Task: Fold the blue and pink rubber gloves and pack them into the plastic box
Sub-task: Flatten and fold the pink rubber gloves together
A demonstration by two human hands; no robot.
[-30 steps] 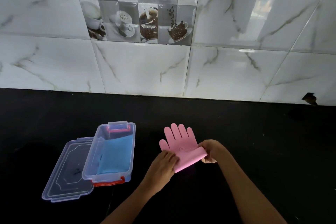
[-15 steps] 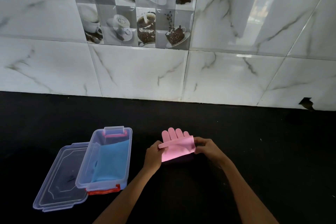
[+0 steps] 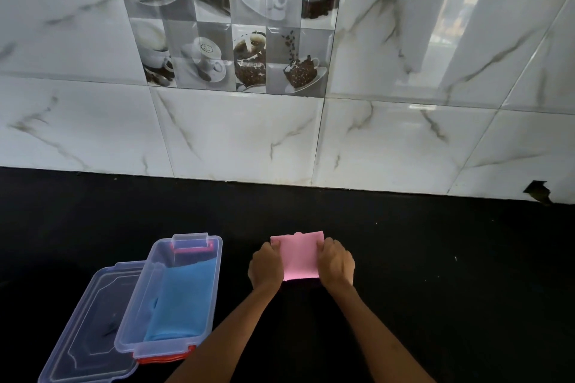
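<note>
The folded pink rubber glove (image 3: 299, 255) hides its own fingers; each hand covers one side edge. The clear plastic lid (image 3: 84, 329) is cut off at the bottom edge.

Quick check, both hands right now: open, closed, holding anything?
Left hand: closed on the left edge of the folded pink glove.
Right hand: closed on the glove's right edge.
</note>
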